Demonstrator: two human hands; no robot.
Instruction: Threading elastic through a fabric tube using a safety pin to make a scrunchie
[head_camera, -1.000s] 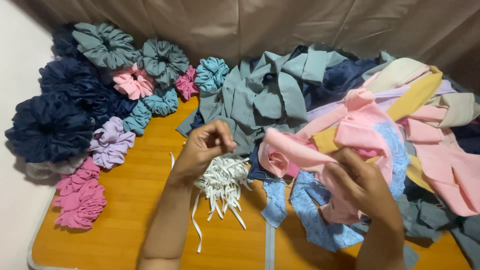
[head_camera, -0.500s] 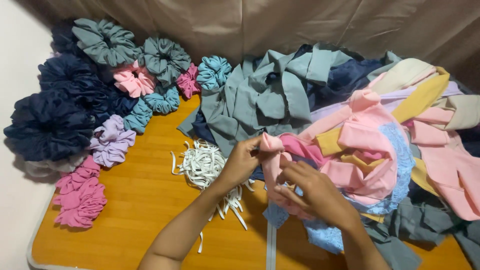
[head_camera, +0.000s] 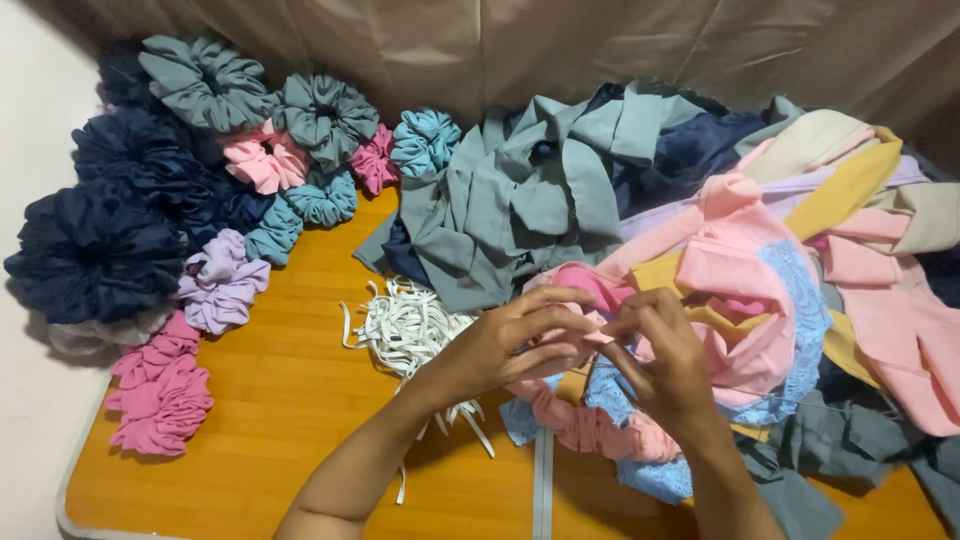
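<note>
pink fabric tube (head_camera: 585, 425): gathered, ruched strip; one end pinched between both hands, the rest trailing down onto the tabletop (head_camera: 290, 400) below the right wrist.
left hand (head_camera: 510, 335): fingers (head_camera: 560, 298) clenched around the pink end, thumb underneath.
right hand (head_camera: 665, 360): fingers (head_camera: 640, 305) curled in, pinching the same end, touching the left fingertips.
step: looks like working the tube's end, likely feeding or joining elastic inside; the elastic itself is hidden by the hands, can't tell.
next move: judging by the grip, needs a steady two-hand pinch on the end, with the gathers kept from slipping back.
white elastic pile (head_camera: 405, 325): cut strips heaped just left of the left hand, some under the wrist.
fabric heap (head_camera: 540, 190): grey, navy, pink, yellow and blue lace pieces, behind and right of the hands.
finished scrunchies (head_camera: 215, 285): navy, grey, teal, pink and lilac, along the left edge and back, well apart from the hands.
</note>
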